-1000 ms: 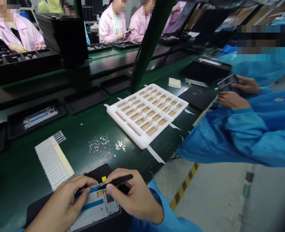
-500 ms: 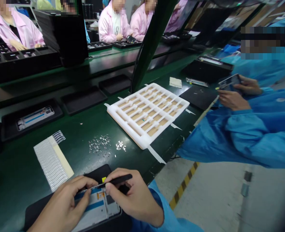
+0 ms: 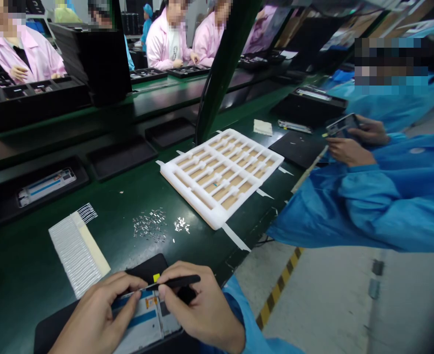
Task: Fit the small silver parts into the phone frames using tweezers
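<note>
A green workbench is shared by several people: 2 co-workers in pink coats are seated beyond a dark upright post, and a co-worker's blue sleeve is extended in from the right, with a second phone held in that person's hands. On the bench, a white foam tray with tan-lined slots is laid at an angle, and black trays are lined up along the far side, 1 of them holding a white-and-blue panel. A white sheet of strips is placed to the left of a scatter of silver clips. Nearest the wearer, a phone covered with blue-striped film is laid on a black mat. It is grasped at its upper edge by the curled fingers of the left hand. Black tweezers are pinched between thumb and fingers of the right hand, their tip lowered to that edge, just below a yellow tag.
</note>
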A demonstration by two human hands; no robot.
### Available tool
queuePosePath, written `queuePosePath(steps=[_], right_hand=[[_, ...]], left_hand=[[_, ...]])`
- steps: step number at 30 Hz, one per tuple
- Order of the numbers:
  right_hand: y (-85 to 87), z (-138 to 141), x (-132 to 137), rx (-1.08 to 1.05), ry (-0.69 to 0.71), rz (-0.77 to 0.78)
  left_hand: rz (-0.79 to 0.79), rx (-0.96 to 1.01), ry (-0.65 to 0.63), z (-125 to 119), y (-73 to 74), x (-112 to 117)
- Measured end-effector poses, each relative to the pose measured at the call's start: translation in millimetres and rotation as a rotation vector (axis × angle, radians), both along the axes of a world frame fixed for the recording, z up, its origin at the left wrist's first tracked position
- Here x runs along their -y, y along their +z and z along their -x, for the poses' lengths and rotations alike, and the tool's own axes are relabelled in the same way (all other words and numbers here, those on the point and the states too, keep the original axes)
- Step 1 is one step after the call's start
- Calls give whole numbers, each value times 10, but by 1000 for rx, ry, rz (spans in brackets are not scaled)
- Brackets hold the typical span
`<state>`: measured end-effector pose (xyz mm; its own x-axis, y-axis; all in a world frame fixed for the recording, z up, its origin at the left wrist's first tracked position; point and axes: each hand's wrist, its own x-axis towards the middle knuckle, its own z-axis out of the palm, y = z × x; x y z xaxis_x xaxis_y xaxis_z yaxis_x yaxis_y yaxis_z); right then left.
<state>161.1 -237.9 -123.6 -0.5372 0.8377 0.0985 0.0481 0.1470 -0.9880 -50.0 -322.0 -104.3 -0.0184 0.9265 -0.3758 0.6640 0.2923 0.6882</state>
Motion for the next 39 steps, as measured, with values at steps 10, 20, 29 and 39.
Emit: queuePosePath(steps=[10, 20, 29, 39], right_hand=[[-16, 7, 51, -71, -42, -153], [-72, -39, 98, -106, -41, -256], [-127, -65, 122, -57, 34, -416], [-142, -44, 200, -3, -64, -455]], left_hand=[[-17, -29, 58, 16, -180, 67], [-136, -78, 17, -3, -187, 49], [-280, -139, -54, 30, -88, 38], [-338, -177, -116, 45, 53, 27]])
